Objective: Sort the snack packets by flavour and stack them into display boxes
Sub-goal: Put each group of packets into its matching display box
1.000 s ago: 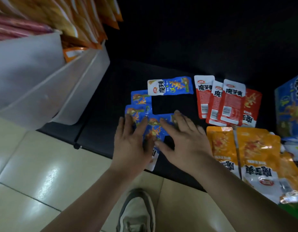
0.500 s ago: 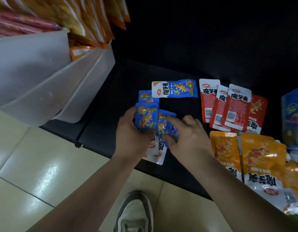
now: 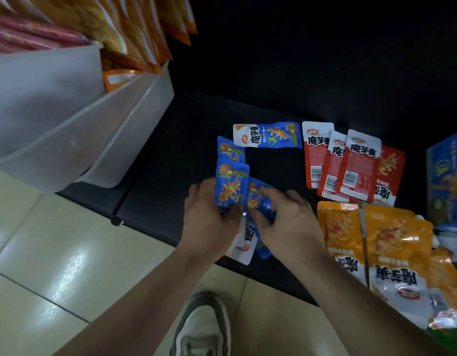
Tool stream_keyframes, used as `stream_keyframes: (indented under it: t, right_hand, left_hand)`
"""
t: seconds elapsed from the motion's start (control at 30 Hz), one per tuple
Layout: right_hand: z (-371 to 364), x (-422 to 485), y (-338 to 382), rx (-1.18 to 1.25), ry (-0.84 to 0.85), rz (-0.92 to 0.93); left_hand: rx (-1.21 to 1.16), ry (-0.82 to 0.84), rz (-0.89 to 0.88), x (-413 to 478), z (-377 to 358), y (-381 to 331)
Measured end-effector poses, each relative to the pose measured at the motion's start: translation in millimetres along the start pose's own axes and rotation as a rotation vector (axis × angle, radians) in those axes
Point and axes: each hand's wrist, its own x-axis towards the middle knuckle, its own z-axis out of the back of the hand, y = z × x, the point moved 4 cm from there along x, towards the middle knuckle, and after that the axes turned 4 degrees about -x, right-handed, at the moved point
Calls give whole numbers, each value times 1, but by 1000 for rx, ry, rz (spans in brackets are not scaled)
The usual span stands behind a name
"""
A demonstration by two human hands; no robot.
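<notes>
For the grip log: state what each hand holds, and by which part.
Left hand grips a blue packet around its lower half. Right hand pinches a second blue packet around mid-length; its fingers curl over it.

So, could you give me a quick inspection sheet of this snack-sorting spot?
Surface: black counter, dimly lit.
Job's things: blue packets in both hands; loose blue packet lying sideways beyond them; red packets overlapping at right; orange packets nearer, right; blue box at right edge.
Clutter: nothing seen.
Grips: left hand and right hand each hold blue packets.
Cables: nothing seen.
Surroundings: white bins with orange bags at left; tiled floor; a shoe.
</notes>
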Motion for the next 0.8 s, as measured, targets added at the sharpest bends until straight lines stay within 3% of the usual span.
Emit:
stream_keyframes:
  t: [0.1, 0.3, 0.57, 0.7, 0.8]
  right_hand:
    - [-1, -4, 1, -32, -34, 17]
    - [-2, 1, 1, -118, -27, 31]
    - [-2, 12, 0, -87, 53, -20]
    - [-3, 10, 0, -79, 53, -22]
    - [-2, 8, 0, -62, 21, -37]
  left_hand:
    - [37, -73, -55, -8, 8, -6]
    - [-403, -165, 213, -29, 25, 5]
    - [-267, 12, 261, -45, 2, 9]
    - [-473, -110, 330, -35, 17, 8]
    - [-532, -109, 261, -41, 17, -4]
